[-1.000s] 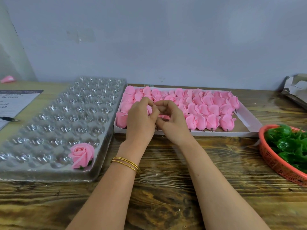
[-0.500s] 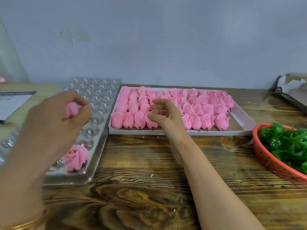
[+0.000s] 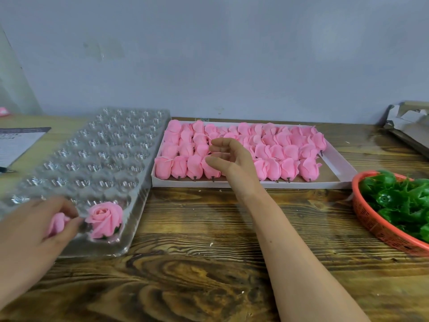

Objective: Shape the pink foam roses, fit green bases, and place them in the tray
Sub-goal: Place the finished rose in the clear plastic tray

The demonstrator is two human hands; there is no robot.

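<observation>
My left hand (image 3: 34, 231) pinches a pink bud (image 3: 56, 223) between thumb and fingertips, over the near edge of the clear tray (image 3: 111, 145). The frame is blurred there, so I cannot tell whether the bud touches the tray. Just right of that bud, one opened rose (image 3: 105, 218) sits in the tray's near right pocket, with a bit of green showing under it.

My right hand (image 3: 232, 161) is right of the tray, over the white box (image 3: 336, 168). Its fingers are loosely curled and apart, and they hold nothing. The box lies just beside the tray's right edge, packed with rows of buds (image 3: 287, 145) lying on their sides.

Well right of the tray, an orange basket (image 3: 376, 224) holds green bases (image 3: 399, 201).

Left of the tray lies a paper (image 3: 18, 140) with a dark header. There is print on it, but it is too blurred for me to read. A pen (image 3: 5, 169) lies at its near edge.
</observation>
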